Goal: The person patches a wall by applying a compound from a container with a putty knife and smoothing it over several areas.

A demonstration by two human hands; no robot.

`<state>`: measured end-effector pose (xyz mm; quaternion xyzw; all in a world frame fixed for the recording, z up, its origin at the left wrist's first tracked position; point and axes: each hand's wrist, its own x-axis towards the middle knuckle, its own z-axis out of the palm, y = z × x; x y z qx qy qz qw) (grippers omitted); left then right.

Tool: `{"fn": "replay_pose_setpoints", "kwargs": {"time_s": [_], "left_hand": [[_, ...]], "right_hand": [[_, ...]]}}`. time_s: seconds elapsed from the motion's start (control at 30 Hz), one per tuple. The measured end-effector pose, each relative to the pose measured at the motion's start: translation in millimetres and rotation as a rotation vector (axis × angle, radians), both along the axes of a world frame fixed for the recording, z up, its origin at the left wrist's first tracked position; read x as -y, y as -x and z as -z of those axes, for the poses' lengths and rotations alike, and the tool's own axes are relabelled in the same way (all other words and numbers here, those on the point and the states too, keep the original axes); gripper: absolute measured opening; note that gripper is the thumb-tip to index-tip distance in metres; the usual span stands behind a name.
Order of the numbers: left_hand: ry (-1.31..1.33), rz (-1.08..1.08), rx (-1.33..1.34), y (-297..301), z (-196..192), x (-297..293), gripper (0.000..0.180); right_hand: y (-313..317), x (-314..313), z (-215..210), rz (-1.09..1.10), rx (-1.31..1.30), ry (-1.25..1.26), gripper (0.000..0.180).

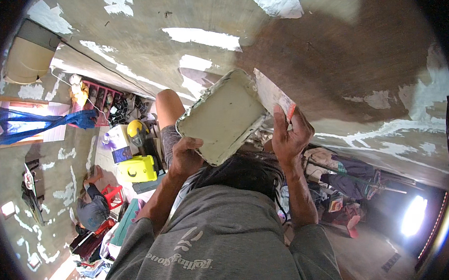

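Note:
My left hand (186, 155) grips the near-left corner of a shallow rectangular tray (180, 124), thumb over the rim. Pale, creamy filler (226, 115) coats its inside, with crusted smears along the edges. In my right hand (291, 135) is a broad putty knife (272, 92), its flat blade whitish with filler and a red mark near the grip. The blade is beside the tray's right rim; whether they touch I cannot tell. Beyond both hands is a grey-brown wall (321, 60) with rough white patches (202, 38).
Down to the left are a yellow case (137, 169), a yellow helmet (137, 128) and a red stool (112, 196) near another person (93, 211). A blue curtain (48, 120) hangs at the window. Clothes (346, 179) hang on a rack at right.

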<state>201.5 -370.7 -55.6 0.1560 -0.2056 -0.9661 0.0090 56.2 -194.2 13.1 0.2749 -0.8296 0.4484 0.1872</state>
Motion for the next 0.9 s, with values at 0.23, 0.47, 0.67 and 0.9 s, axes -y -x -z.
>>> {"fn": "replay_pose_setpoints", "kwargs": {"time_s": [0.23, 0.47, 0.67, 0.9], "left_hand": [[0.021, 0.082, -0.038, 4.1, -1.5, -0.3, 0.05], [0.491, 0.013, 0.035, -3.5, 54.4, -6.2, 0.024], [-0.08, 0.131, -0.02, 5.3, 18.5, -4.2, 0.021], [0.334, 0.01, -0.285, 19.9, 8.8, -20.8, 0.04]], "right_hand": [[3.7, 0.3, -0.7, 0.004, 0.001, -0.023, 0.012], [8.9, -0.1, -5.4, -0.015, 0.044, -0.002, 0.013], [8.1, -0.6, -2.9, -0.004, 0.104, 0.004, 0.014], [1.2, 5.3, 7.0, 0.036, 0.306, 0.112, 0.015]]}}
